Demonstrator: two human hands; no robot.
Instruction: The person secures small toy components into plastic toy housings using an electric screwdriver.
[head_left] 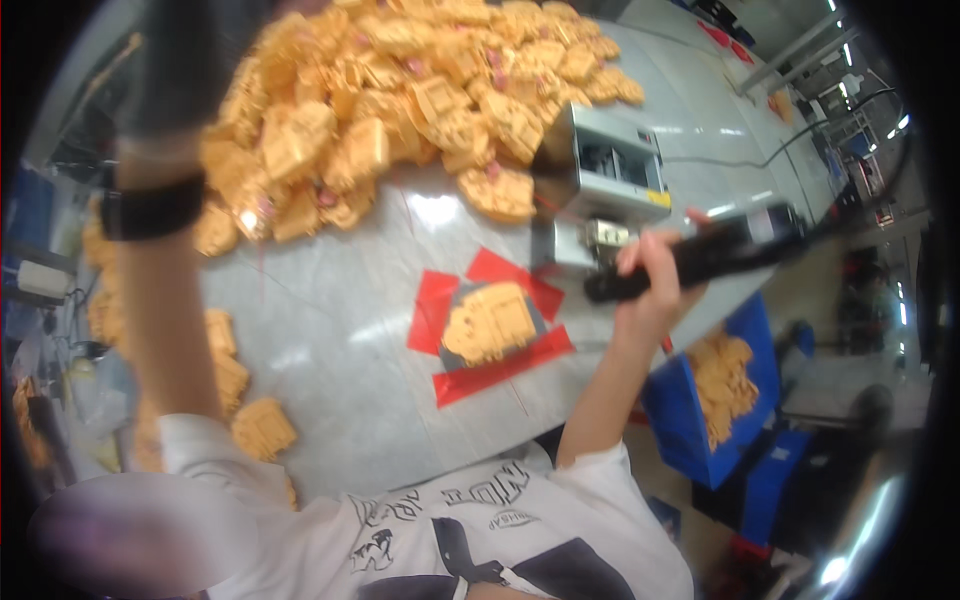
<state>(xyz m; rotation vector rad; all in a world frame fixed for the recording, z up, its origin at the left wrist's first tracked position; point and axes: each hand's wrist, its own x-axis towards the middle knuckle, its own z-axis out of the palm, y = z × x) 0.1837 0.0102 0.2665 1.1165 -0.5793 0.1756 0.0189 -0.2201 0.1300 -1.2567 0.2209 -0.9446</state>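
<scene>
One left forearm (pixel 168 320) — right grip (pixel 657 272) holds one black tool (pixel 735 243).

big shiny grey table (pixel 330 330), bright strip lights (pixel 848 54) way off to the right, a tan-ish floor (pixel 788 286) past the table's edge.

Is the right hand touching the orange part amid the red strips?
No, the right hand grips a black tool, away from the orange part.
</scene>
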